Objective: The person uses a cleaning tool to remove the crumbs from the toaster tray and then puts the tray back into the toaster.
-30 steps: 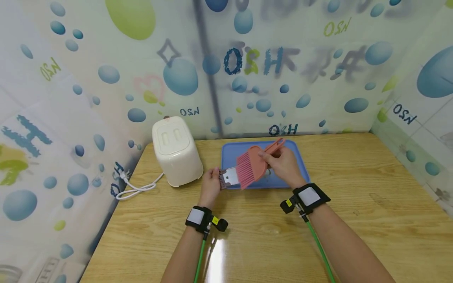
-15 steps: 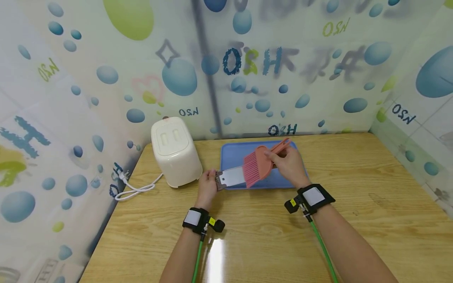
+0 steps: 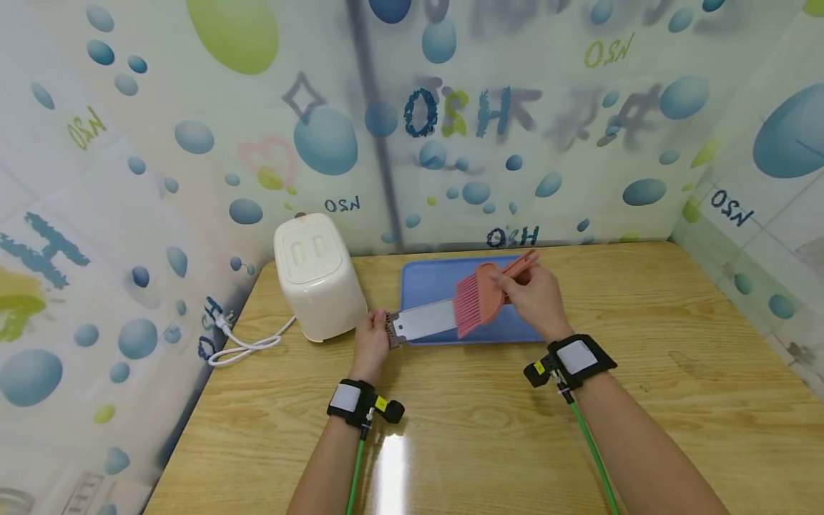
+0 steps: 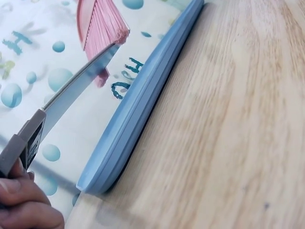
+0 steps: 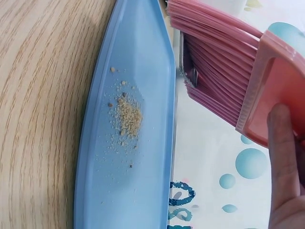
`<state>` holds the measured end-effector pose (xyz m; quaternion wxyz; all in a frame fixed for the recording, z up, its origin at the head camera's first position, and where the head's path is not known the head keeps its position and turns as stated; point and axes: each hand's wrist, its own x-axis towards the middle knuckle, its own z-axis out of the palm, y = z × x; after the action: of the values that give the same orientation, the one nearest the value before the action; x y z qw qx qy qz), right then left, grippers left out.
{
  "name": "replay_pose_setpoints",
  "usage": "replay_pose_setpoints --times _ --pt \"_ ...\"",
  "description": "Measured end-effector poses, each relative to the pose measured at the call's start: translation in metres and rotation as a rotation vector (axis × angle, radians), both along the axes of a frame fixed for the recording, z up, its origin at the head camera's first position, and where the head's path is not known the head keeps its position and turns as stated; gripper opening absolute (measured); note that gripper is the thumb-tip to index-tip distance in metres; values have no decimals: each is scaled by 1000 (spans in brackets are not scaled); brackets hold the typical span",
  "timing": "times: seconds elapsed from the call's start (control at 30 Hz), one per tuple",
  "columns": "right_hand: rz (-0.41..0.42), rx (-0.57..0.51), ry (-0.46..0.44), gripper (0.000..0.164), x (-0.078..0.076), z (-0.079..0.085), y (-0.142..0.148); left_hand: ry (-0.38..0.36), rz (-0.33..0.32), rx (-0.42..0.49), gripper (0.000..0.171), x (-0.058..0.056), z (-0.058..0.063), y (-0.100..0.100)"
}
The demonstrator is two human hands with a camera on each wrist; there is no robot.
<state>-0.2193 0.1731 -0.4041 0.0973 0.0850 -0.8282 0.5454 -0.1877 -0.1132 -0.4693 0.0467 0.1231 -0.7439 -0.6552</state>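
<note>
Right fingers (image 5: 282, 148), pink brush (image 5: 226, 67) between them.

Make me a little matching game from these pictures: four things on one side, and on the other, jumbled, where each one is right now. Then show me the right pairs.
Things:
1. Pink brush
2. Silver panel
3. Crumbs
4. White toaster

Places:
A. Lying in the blue tray
B. Standing on the table, to the left of the tray in the head view
C. Gripped in the right hand
D. Held by its grey end in the left hand

Right pairs: 1-C, 2-D, 3-A, 4-B.
</note>
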Motion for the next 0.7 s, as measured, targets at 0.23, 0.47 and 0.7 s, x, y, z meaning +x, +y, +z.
replay_pose_setpoints --times 0.23,0.47,0.7 --pt "-50 17 16 47 0 0 1 -13 6 21 40 -2 0 -2" --pt "-86 25 60 45 1 1 -2 -6 17 37 40 -2 1 -2" --pt "-108 19 89 42 1 -2 -4 10 48 23 40 -2 2 1"
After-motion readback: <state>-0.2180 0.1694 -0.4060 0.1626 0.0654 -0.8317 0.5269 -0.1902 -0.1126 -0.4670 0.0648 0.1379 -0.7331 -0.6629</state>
